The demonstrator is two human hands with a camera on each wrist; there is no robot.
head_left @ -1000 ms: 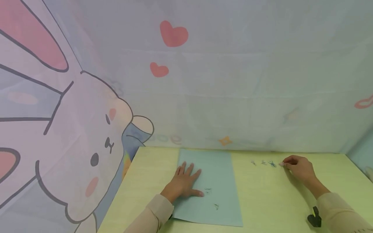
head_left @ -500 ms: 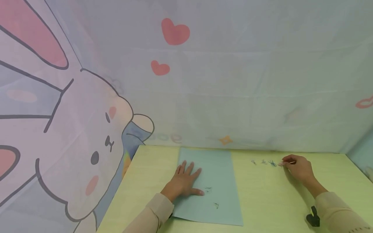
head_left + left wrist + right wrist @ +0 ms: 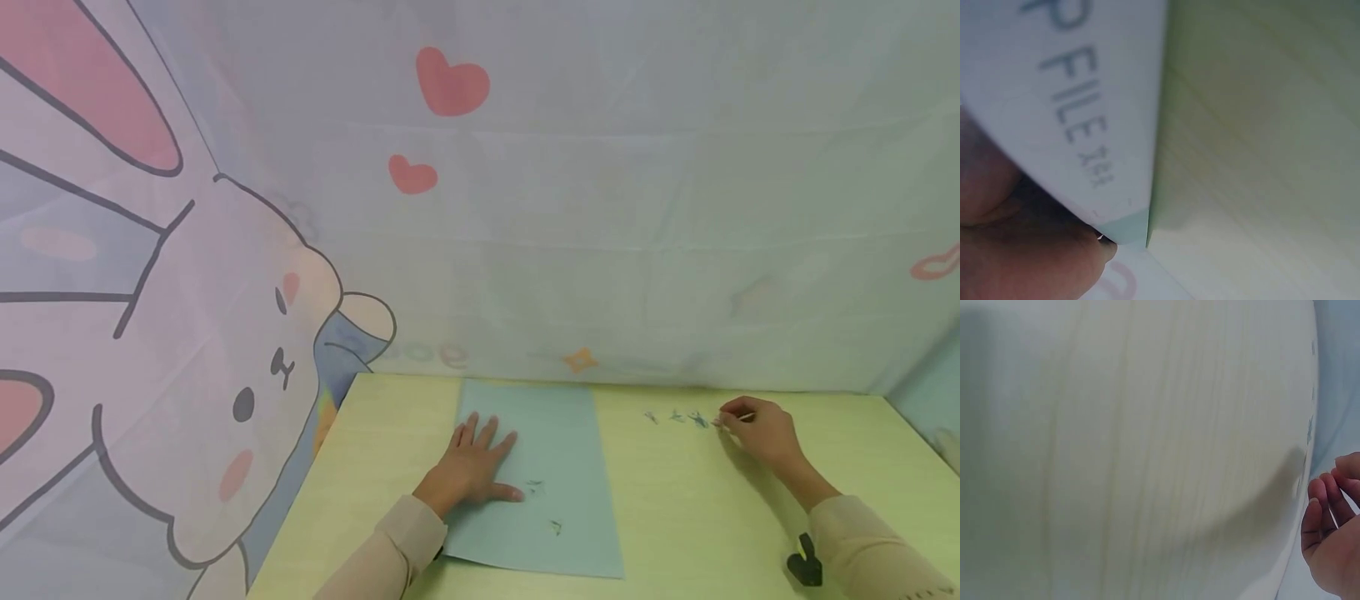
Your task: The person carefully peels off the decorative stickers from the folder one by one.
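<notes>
Yellow wood-grained desk (image 3: 697,517); near its far edge my right hand (image 3: 765,432) pinches a tiny pinkish piece (image 3: 716,422), probably light, fragile, best held by its rim; my left hand (image 3: 476,472) lies spread.

Both beige sleeves (image 3: 384,557) end in plain cuffs (image 3: 414,527); elbowward of the right cuff (image 3: 837,520), dark lettering (image 3: 928,594) marks the fabric.
</notes>
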